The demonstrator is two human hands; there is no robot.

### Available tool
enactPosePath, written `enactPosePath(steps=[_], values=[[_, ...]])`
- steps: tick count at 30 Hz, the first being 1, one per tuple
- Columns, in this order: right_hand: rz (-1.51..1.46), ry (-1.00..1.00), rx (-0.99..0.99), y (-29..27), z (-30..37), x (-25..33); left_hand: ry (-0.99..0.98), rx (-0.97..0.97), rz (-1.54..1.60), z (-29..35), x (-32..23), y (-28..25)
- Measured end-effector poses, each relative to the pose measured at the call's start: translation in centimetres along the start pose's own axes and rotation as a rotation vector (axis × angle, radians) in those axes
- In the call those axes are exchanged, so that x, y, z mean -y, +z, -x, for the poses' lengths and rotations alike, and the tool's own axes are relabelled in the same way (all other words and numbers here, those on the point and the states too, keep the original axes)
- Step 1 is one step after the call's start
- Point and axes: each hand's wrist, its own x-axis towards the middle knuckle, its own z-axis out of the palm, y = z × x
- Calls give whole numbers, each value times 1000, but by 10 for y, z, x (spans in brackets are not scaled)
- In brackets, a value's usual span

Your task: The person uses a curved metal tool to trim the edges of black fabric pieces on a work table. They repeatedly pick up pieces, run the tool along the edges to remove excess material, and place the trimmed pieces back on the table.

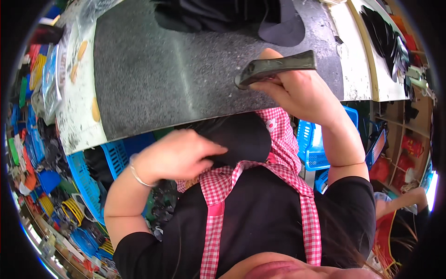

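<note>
My right hand [297, 88] grips a dark grey metal tool [274, 67] with a rounded end, held over the near edge of a grey speckled work surface [158, 69]. My left hand [179, 156], with a thin bracelet at the wrist, pinches a black piece of material [241, 135] that lies in my lap just below the table's edge. A red-and-white checked apron [278, 139] over a black top covers my front.
More black material [218, 16] lies at the table's far side. Blue plastic crates [116, 156] stand under the table, another blue crate [316, 144] sits to the right. Coloured goods [42, 176] crowd the left; shelves [409, 139] stand at the right.
</note>
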Motion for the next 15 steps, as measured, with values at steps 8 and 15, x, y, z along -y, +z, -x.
enactPosePath(steps=[8,15], values=[[-145,108,-279,-18,10,-31,221,-697,-838,-175,7,-214],[74,187,-530,-39,-24,-48,-184,-716,528,-200,28,-268]])
